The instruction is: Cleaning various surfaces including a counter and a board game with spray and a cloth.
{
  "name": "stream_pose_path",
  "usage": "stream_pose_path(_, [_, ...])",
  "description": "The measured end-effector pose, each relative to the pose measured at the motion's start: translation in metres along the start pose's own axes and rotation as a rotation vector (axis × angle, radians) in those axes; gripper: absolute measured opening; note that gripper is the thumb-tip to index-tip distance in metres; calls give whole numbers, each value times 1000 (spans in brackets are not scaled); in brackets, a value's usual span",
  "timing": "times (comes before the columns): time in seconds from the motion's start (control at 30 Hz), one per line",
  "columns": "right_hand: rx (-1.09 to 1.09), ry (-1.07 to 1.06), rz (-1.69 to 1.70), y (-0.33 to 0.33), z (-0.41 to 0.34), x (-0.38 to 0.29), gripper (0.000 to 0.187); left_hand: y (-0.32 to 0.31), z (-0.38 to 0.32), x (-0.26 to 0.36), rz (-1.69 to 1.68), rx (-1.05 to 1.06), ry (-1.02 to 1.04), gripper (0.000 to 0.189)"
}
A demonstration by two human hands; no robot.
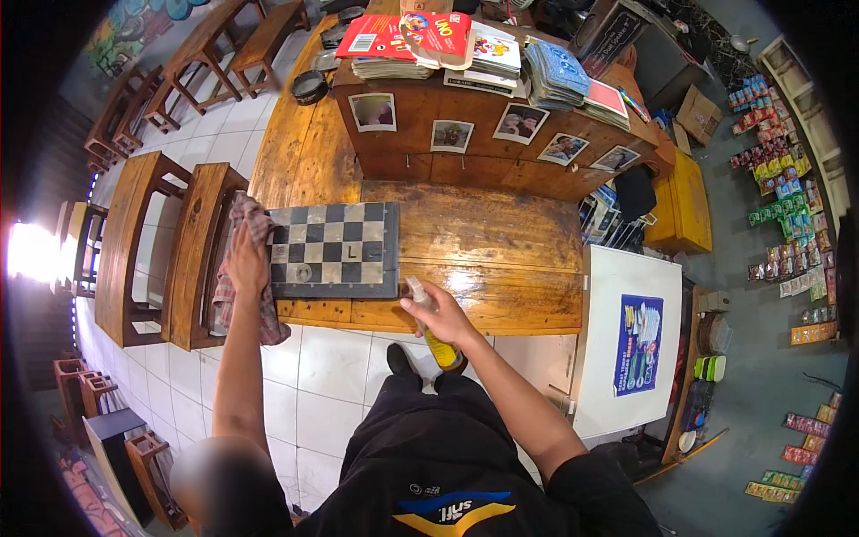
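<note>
A folding chessboard [339, 235] with dark and pale squares lies on the wooden table [483, 241], near its front edge. My left hand [245, 265] grips a red-and-grey checked cloth [249, 209] at the board's left end, and the cloth drapes down past the table edge. In my right hand [444, 315] is a clear spray bottle [443, 353] with yellow liquid low inside. It is held at the front table edge, just right of the board, with its nozzle tilted up and leftward. My right fingers partly hide the bottle's middle.
A wooden cabinet [402, 164] with photos stands at the table's back, bearing an UNO box [436, 33] and stacked cards [553, 70]. A round black tin [309, 87] sits back left. Wooden benches [194, 255] stand left; a white cabinet [631, 268] adjoins right.
</note>
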State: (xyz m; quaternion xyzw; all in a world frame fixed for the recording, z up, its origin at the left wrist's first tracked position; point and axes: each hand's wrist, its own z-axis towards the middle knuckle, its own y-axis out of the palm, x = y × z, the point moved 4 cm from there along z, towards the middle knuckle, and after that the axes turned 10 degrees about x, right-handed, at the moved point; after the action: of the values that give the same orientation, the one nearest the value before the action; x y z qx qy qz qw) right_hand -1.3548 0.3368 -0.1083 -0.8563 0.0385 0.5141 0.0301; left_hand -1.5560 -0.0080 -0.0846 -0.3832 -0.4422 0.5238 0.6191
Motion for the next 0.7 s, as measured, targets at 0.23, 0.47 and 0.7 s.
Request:
stream_pose_path(0.23, [321, -41, 292, -91, -18, 10, 48, -122, -12, 86, -416, 328, 72, 27])
stream_pose_path(0.47, [414, -76, 454, -137, -29, -16, 32, -105, -52, 266, -925, 54, 196, 49])
stream_pose_path(0.7, [346, -84, 397, -198, -18, -43, 29, 31, -164, 333, -504, -353, 733, 72])
